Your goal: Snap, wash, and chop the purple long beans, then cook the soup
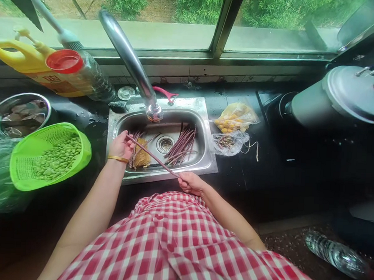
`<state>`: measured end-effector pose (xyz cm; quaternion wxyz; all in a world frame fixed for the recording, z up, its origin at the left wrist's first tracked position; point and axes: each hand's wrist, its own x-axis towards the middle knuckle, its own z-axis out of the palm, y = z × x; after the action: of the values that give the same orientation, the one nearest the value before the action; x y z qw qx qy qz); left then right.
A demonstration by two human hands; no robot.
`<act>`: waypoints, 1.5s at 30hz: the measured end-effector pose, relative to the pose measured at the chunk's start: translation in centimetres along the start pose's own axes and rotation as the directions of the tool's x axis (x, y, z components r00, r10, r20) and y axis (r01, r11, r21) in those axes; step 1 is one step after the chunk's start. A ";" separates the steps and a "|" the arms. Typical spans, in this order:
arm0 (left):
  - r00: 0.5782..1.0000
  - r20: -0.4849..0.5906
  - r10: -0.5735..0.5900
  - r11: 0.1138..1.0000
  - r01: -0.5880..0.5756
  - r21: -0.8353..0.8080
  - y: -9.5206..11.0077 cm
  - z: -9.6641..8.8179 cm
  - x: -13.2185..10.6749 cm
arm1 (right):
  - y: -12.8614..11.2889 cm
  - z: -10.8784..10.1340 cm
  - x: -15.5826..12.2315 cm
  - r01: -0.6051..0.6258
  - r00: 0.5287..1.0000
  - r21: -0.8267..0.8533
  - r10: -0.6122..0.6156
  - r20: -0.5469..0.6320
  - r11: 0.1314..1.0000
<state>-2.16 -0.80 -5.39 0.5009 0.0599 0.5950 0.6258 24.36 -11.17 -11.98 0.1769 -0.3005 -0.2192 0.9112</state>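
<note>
A long purple yardlong bean is stretched slantwise across the front of the sink between my hands. My left hand pinches its far end over the sink's left side. Its near end is gripped by my right hand at the front rim, close to my checked clothing. Inside the steel sink, a bundle of purple beans lies right of the drain. More beans lie on the left, beside a brownish-yellow scrubbing pad, partly hidden by my left hand.
The faucet arches over the sink. Left are a green basket of shelled beans, a steel pot, a red-lidded jar and a yellow jug. Right are bags and a large grey pot.
</note>
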 end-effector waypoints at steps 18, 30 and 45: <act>0.995 0.095 -0.017 0.999 0.013 0.051 -0.7 1.7 -1.7 | -0.8 2.2 1.5 0.057 0.985 -0.359 -0.111 -0.130 0.932; 0.996 0.088 -0.024 0.999 0.021 0.029 -0.5 1.9 -1.8 | -0.4 2.1 1.9 0.141 0.966 -0.142 -0.167 -0.199 0.980; 0.997 0.065 -0.048 0.998 0.045 0.046 -0.8 1.9 -0.8 | 0.4 1.5 2.4 0.060 0.970 -0.019 -0.063 -0.235 0.998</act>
<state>-0.07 -0.26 -5.05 0.5333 0.0779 0.5929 0.5984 21.51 -10.84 -12.20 0.2281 -0.4003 -0.2114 0.8620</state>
